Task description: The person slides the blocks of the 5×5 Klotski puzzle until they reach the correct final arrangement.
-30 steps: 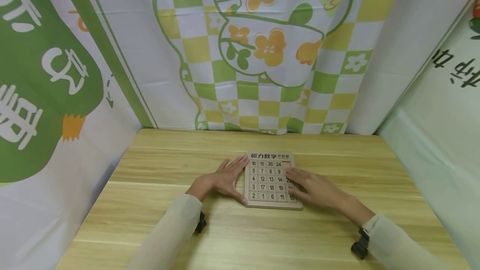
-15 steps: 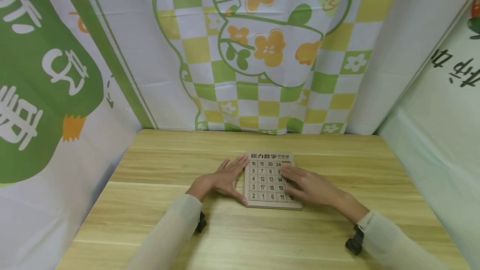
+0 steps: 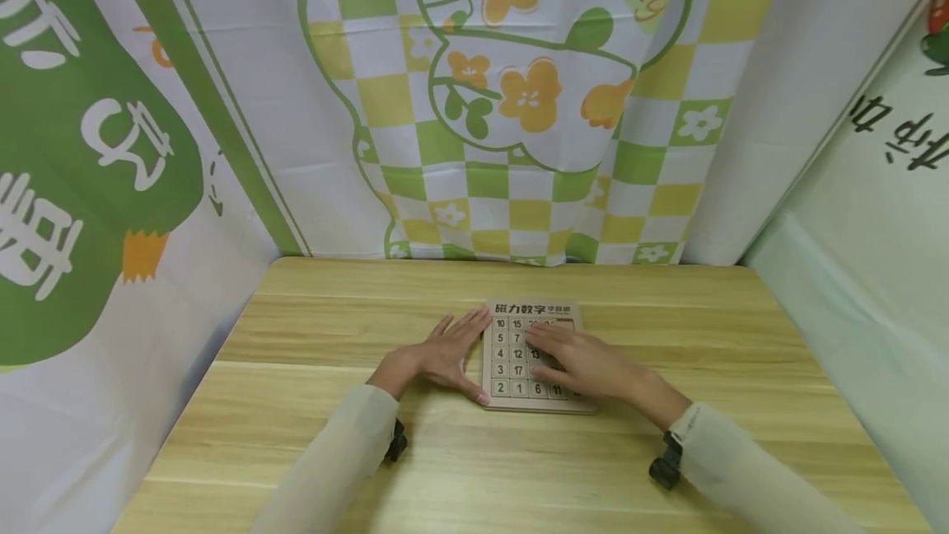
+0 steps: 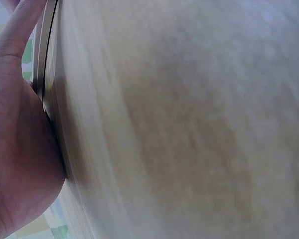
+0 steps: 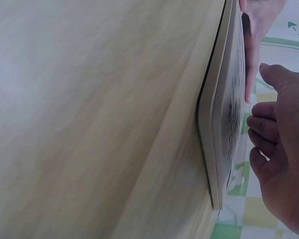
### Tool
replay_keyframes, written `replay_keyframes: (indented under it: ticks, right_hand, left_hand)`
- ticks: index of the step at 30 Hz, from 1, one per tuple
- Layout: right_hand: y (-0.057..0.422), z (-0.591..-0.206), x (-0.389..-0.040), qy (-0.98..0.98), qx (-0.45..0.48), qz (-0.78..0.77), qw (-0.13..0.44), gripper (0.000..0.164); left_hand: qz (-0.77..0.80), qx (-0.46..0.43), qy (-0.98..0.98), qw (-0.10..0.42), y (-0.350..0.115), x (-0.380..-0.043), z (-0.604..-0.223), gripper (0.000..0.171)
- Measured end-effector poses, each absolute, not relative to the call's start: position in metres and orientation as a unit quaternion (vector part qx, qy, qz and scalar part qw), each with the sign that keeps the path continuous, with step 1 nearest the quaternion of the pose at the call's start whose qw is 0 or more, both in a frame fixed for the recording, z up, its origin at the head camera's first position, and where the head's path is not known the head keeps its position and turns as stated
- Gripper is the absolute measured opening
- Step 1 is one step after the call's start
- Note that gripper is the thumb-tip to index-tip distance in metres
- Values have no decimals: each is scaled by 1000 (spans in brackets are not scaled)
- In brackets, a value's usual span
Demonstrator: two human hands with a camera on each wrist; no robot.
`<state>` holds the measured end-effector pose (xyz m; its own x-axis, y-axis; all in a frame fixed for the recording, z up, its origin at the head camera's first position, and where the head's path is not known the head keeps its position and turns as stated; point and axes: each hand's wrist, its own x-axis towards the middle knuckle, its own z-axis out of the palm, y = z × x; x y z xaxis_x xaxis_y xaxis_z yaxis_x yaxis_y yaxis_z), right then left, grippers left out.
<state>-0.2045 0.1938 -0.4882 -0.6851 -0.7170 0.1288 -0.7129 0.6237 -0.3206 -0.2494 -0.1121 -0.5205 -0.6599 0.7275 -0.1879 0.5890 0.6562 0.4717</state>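
A wooden number sliding puzzle [image 3: 537, 409] lies flat on the table, its numbered tiles [image 3: 518, 370] in rows below a printed heading. An unfilled dark slot [image 3: 566, 322] shows at its upper right. My left hand [image 3: 443, 357] is spread along the left edge, fingertips at the upper left and thumb at the lower left corner. Over the middle and right tiles is my right hand [image 3: 589, 359], hiding several of them. In the right wrist view its fingers [image 5: 264, 130] are loosely bent above the puzzle's face, apparently holding nothing; whether a fingertip touches a tile cannot be told.
The puzzle sits on a light wood-grain table [image 3: 474, 468]. A checked, flowered cloth [image 3: 530, 204] hangs behind the far edge, with printed cloth walls [image 3: 245, 287] on both sides. Each wrist wears a dark strapped camera [image 3: 667, 461].
My right hand has moved leftward across the puzzle, from its right column to the middle columns. The left hand stays in place, and the puzzle has hardly moved.
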Motion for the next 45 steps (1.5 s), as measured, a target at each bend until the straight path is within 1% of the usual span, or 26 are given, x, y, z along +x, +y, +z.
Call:
replay_keyframes:
  ticks: [4, 13, 20, 24, 28, 31, 35, 45]
  right_hand:
    - [184, -491, -209, 898, -404, -174, 9, 62]
    - [167, -495, -215, 895, -411, -171, 15, 63]
    - [161, -501, -221, 899, -408, -158, 20, 66]
    - [161, -502, -223, 899, -409, -153, 23, 68]
    - [162, -502, -224, 900, -408, -155, 21, 66]
    - [167, -504, -225, 902, -402, -154, 16, 64]
    - [176, -503, -224, 907, -391, -155, 6, 62]
    - [183, -500, -222, 905, -396, -155, -9, 61]
  left_hand:
    - [179, 366, 894, 186, -111, -249, -519, 140]
    - [184, 375, 889, 188, -111, -248, -519, 143]
    - [176, 368, 894, 187, -109, -247, -518, 140]
    - [181, 367, 892, 190, -110, -249, -520, 143]
    - [193, 367, 890, 189, -112, -256, -534, 149]
    - [188, 368, 891, 186, -112, -256, -532, 147]
    - [179, 368, 893, 187, -109, -249, -517, 141]
    - [178, 367, 894, 185, -110, -249, -518, 140]
